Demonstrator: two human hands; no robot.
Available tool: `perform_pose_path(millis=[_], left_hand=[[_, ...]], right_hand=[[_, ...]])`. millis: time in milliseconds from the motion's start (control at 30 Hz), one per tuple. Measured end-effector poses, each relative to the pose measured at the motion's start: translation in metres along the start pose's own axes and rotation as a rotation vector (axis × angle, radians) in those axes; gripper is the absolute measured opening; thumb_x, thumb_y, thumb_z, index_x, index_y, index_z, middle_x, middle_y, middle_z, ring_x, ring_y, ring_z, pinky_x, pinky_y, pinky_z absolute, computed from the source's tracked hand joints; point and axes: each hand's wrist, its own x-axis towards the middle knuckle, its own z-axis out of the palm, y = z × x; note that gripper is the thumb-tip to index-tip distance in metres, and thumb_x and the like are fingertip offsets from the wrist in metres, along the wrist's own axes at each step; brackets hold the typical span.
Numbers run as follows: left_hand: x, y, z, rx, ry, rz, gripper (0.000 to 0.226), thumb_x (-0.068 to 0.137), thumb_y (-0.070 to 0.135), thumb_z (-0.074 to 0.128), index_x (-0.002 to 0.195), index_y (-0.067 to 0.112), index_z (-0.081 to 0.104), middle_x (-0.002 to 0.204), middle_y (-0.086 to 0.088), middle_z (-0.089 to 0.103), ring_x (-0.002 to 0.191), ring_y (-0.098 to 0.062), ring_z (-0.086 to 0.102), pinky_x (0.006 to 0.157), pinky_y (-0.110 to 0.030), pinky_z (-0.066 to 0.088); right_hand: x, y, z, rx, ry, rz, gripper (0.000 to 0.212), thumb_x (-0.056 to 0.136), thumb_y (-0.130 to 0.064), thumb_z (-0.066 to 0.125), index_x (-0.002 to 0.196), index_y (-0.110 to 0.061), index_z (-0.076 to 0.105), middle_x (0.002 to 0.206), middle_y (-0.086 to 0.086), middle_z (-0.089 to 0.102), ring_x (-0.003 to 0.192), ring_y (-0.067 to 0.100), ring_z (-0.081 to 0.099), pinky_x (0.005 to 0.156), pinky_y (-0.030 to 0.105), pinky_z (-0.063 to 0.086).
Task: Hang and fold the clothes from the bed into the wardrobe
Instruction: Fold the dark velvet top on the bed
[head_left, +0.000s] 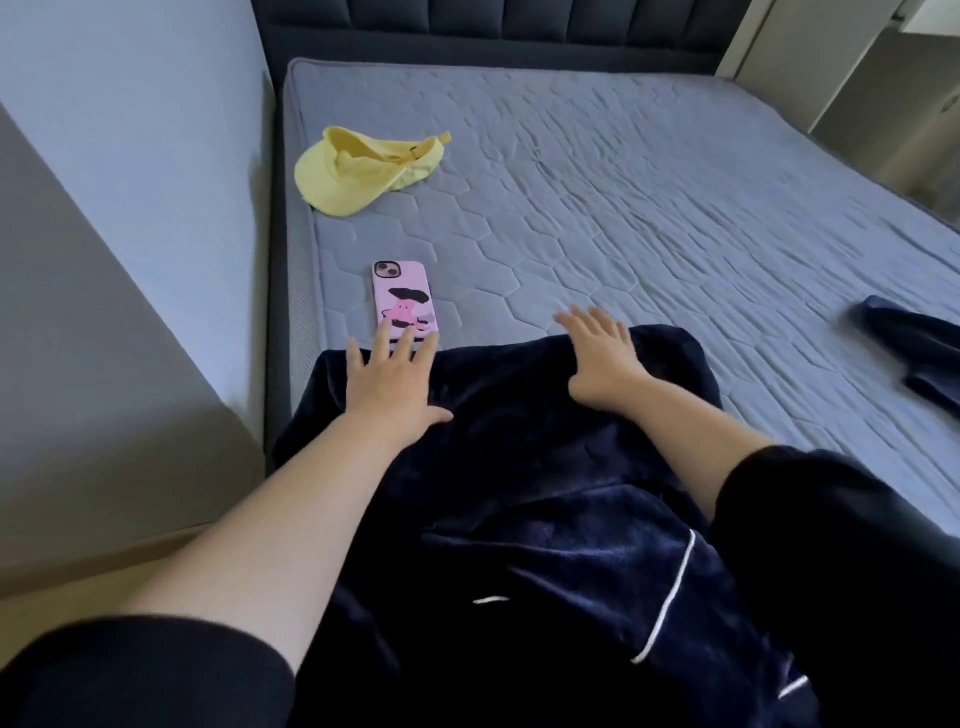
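One bed (649, 182), its grey-blue quilted mattress bare, with a dark padded headboard (493, 23) at the far end. One navy garment (519, 467) with white piping is spread over the bed's near edge. A second, smaller navy piece (914, 343) lies well apart at the right edge of view. One yellow cap (353, 171) sits near the mattress's left side. Two hands: the left hand (389, 384) and right hand (602, 358) both lie flat on the garment's far end, fingers (582, 325) straight and spread, grasping nothing. One pink-cased phone (402, 296) lies face down at the left fingertips.
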Motion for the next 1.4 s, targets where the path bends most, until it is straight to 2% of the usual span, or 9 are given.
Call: perform_pose_path(millis=[133, 233, 300, 367, 633, 833, 1000, 1133, 1400], left_hand=[[0.018, -0.024, -0.011, 0.002, -0.250, -0.005, 0.097, 0.069, 0.073, 0.063, 0.144, 0.022, 0.028, 0.142, 0.002, 0.046, 0.138, -0.025, 0.028, 0.110, -0.063, 0.007], [0.026, -0.028, -0.024, -0.052, -0.375, 0.012, 0.069, 0.067, 0.058, 0.076, 0.115, 0.018, 0.048, 0.120, 0.000, 0.059, 0.113, -0.025, 0.052, 0.101, -0.048, 0.034], [0.028, -0.029, -0.035, -0.075, -0.442, 0.007, 0.055, 0.068, 0.043, 0.082, 0.103, 0.013, 0.053, 0.111, -0.005, 0.062, 0.096, -0.026, 0.058, 0.086, -0.037, 0.048], [0.026, -0.028, -0.047, -0.108, -0.408, -0.044, 0.045, 0.067, 0.031, 0.085, 0.097, 0.011, 0.058, 0.100, -0.007, 0.063, 0.087, -0.028, 0.059, 0.076, -0.034, 0.050], [0.003, -0.017, -0.114, -0.052, 0.249, -0.166, 0.017, 0.075, -0.002, 0.057, 0.087, 0.009, 0.054, 0.069, -0.003, 0.041, 0.063, -0.021, 0.040, 0.057, -0.031, 0.031], [-0.058, 0.004, -0.104, -0.027, 0.444, -0.072, 0.036, 0.071, 0.004, 0.063, 0.105, 0.011, 0.053, 0.098, -0.011, 0.058, 0.093, -0.034, 0.054, 0.068, -0.035, 0.027], [-0.126, 0.025, -0.049, -0.059, 0.349, 0.133, 0.029, 0.065, 0.009, 0.067, 0.087, 0.014, 0.050, 0.090, -0.008, 0.051, 0.081, -0.030, 0.053, 0.061, -0.035, 0.035], [-0.153, 0.034, -0.038, -0.011, 0.136, 0.296, 0.031, 0.069, 0.017, 0.063, 0.075, 0.021, 0.033, 0.079, 0.007, 0.031, 0.069, -0.018, 0.041, 0.048, -0.028, 0.020], [-0.197, 0.070, -0.035, 0.150, -0.356, 0.450, 0.008, 0.071, 0.015, 0.055, 0.071, 0.017, 0.047, 0.069, 0.004, 0.049, 0.058, -0.016, 0.046, 0.047, -0.027, 0.031]], right_hand=[[0.036, -0.005, -0.008, -0.202, -0.375, -0.046, 0.080, 0.082, -0.005, 0.050, 0.151, -0.026, 0.015, 0.155, 0.008, 0.022, 0.147, 0.026, 0.006, 0.118, 0.048, -0.001], [0.042, -0.002, -0.010, -0.230, -0.459, 0.031, 0.040, 0.085, -0.019, 0.056, 0.123, -0.026, 0.044, 0.122, 0.002, 0.055, 0.128, 0.029, 0.042, 0.113, 0.049, 0.012], [0.038, -0.003, -0.012, -0.250, -0.379, 0.001, 0.016, 0.084, -0.019, 0.057, 0.092, -0.026, 0.045, 0.097, -0.002, 0.055, 0.111, 0.027, 0.053, 0.107, 0.046, 0.022], [0.029, -0.003, -0.018, -0.337, -0.233, -0.048, 0.020, 0.083, -0.015, 0.054, 0.078, -0.027, 0.040, 0.091, -0.001, 0.055, 0.101, 0.027, 0.056, 0.101, 0.041, 0.028], [0.002, -0.013, -0.098, -0.406, 0.504, -0.114, 0.020, 0.070, 0.003, 0.057, 0.082, -0.012, 0.053, 0.087, 0.012, 0.061, 0.096, 0.033, 0.051, 0.092, 0.043, 0.031], [-0.047, -0.004, -0.095, -0.353, 0.650, -0.153, 0.020, 0.062, 0.009, 0.055, 0.077, -0.003, 0.055, 0.081, 0.017, 0.059, 0.089, 0.034, 0.051, 0.089, 0.044, 0.027], [-0.126, 0.018, -0.044, -0.221, 0.706, -0.209, 0.019, 0.052, 0.000, 0.057, 0.071, -0.003, 0.055, 0.069, 0.015, 0.056, 0.072, 0.034, 0.054, 0.076, 0.042, 0.029], [-0.179, 0.028, -0.015, -0.103, 0.713, -0.216, 0.025, 0.050, 0.009, 0.059, 0.071, -0.002, 0.054, 0.066, 0.012, 0.051, 0.065, 0.033, 0.049, 0.068, 0.039, 0.030], [-0.248, 0.053, 0.020, -0.188, 0.610, -0.417, 0.025, 0.054, 0.016, 0.061, 0.068, -0.004, 0.053, 0.068, 0.009, 0.045, 0.063, 0.027, 0.043, 0.061, 0.038, 0.037]])
